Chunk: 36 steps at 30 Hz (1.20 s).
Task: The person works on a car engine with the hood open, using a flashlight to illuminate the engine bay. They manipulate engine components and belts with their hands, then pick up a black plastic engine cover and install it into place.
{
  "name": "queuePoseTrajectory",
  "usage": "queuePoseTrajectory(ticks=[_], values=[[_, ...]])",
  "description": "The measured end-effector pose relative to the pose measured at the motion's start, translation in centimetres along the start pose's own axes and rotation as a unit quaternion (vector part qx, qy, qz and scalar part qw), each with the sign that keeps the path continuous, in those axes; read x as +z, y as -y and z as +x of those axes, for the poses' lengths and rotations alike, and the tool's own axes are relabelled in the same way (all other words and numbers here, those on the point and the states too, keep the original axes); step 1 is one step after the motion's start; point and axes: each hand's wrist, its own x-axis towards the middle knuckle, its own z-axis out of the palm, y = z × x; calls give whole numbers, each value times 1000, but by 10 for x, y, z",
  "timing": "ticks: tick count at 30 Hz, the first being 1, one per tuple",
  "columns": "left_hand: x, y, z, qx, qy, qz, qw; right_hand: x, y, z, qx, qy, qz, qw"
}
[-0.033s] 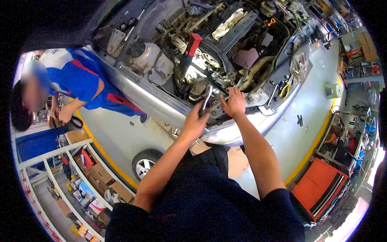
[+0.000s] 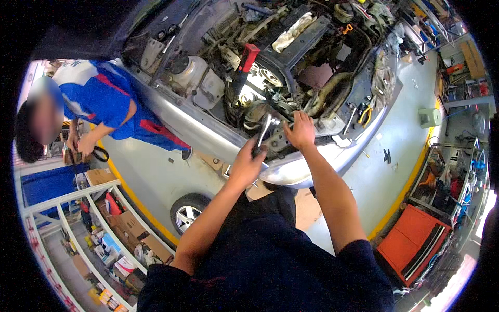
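At the engine bay (image 2: 193, 40), left hand (image 2: 247, 165) around wrench (image 2: 264, 131), long axis forward-right, head foremost.

Listed were one left hand (image 2: 247, 164), one right hand (image 2: 301, 132), one ratchet (image 2: 264, 130), one car (image 2: 192, 115), one red work light (image 2: 246, 67), one orange loop handle (image 2: 347, 29), one pair of yellow-handled pliers (image 2: 367, 115), one tyred wheel (image 2: 184, 216), one pale green stool (image 2: 429, 118), one orange-red tool cabinet (image 2: 408, 239) and one co-worker (image 2: 106, 99)
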Motion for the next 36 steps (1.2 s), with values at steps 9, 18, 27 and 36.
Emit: queuePoseTrajectory(ticks=[9,18,27,36], values=[[-14,25,-224,89,-53,131,986,-42,21,-124,50,-96,402,909],[-17,4,-216,186,232,247,922,-32,50,-297,241,100,646,717],[-69,0,-118,340,361,276,823,-83,107,-350,381,18,670,637],[-60,69,-91,267,549,322,724,-6,175,-447,559,-96,592,573]])
